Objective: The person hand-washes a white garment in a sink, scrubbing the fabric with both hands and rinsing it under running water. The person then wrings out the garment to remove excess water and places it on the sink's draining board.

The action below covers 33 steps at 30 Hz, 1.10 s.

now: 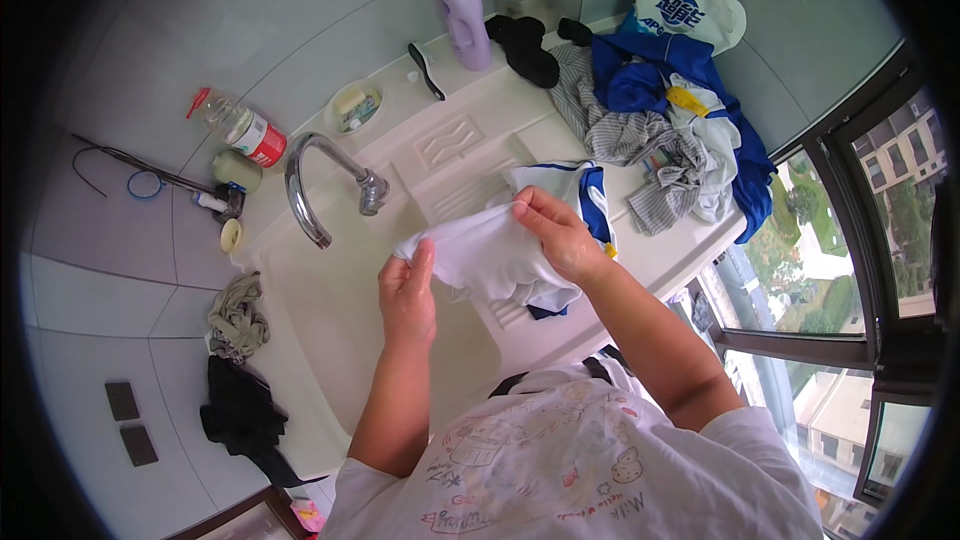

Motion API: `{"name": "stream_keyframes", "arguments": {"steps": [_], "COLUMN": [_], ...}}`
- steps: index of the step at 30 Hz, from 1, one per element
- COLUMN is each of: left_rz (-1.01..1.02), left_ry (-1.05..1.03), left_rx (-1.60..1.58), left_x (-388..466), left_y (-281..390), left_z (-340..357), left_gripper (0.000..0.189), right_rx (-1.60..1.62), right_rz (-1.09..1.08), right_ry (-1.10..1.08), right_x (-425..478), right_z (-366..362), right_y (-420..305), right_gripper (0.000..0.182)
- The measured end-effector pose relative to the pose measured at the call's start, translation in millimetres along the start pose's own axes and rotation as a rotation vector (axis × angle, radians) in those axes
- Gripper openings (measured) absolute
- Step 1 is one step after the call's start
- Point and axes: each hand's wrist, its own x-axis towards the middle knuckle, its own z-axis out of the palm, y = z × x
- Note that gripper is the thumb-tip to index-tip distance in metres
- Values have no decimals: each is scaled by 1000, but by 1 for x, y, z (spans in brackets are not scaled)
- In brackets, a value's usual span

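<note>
A wet-looking white garment point(487, 251) with blue parts is stretched between my two hands over the laundry sink point(322, 315) and its ribbed washboard point(469, 191). My left hand point(407, 296) pinches one edge of the cloth, thumb on top, above the basin. Farther right, my right hand point(559, 232) grips the upper edge between thumb and fingers. The garment's blue and white part point(592, 202) lies on the washboard behind my right hand, with a small yellow patch near my wrist.
A chrome faucet point(307, 187) arches over the basin. Behind stand a soap dish point(354, 106), a brush point(427, 73), a purple bottle point(466, 22) and a clear plastic bottle point(244, 127). Piled clothes point(675, 112) lie right, beside a window; a black cloth point(240, 412) hangs over the left rim.
</note>
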Motion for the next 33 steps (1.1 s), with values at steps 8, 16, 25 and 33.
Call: {"name": "stream_keyframes", "arguments": {"steps": [8, 16, 25, 33], "left_rz": [168, -240, -562, -573], "left_ry": [67, -475, 61, 62], "left_rx": [-71, -779, -540, -410], "left_x": [1, 27, 9, 6], "left_y": [6, -98, -42, -65], "left_z": [25, -21, 51, 36], "left_gripper": [22, 35, 33, 38], "right_rx": [172, -1055, -1156, -1173], "right_rz": [62, -700, -526, -463], "right_ry": [40, -154, -103, -84], "right_x": [12, -5, 32, 43], "right_z": [4, 97, 59, 49], "right_y": [-3, 2, 43, 53], "right_gripper": [8, 18, 12, 13]}}
